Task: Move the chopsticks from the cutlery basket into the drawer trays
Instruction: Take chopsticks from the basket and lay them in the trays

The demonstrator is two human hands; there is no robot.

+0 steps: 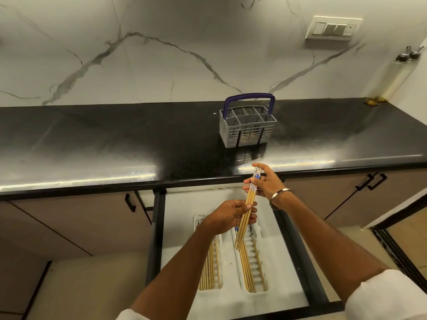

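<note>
A person stands over an open drawer (288, 262) below a black countertop (115, 139), both arms reaching forward above two white drawer trays (265, 289) that already hold chopsticks laid lengthwise, pointing away from the body. The left hand (227, 217) curls its fingers and thumb around the middle of a small bundle of chopsticks (246, 210), while the right hand (265, 183), a metal bangle (280, 192) at its wrist, pinches the patterned blue-and-white upper ends of the same bundle with its fingertips. The bundle hangs tilted in the air, its bare tips down and nearest the right-hand tray, its decorated ends raised toward the counter edge; its long axis runs close to the line of that tray's slot but leans a little off it, so the coming lowering appears to need only a slight turn to lie parallel. The left hand is the nearer to the trays. Farther back on the counter stands the grey cutlery basket (247, 125) with its purple handle upright, well apart from both hands; whether anything remains inside cannot be told clearly. Behind it rises a marble-veined wall (161, 54) with a switch plate (332, 27).
</note>
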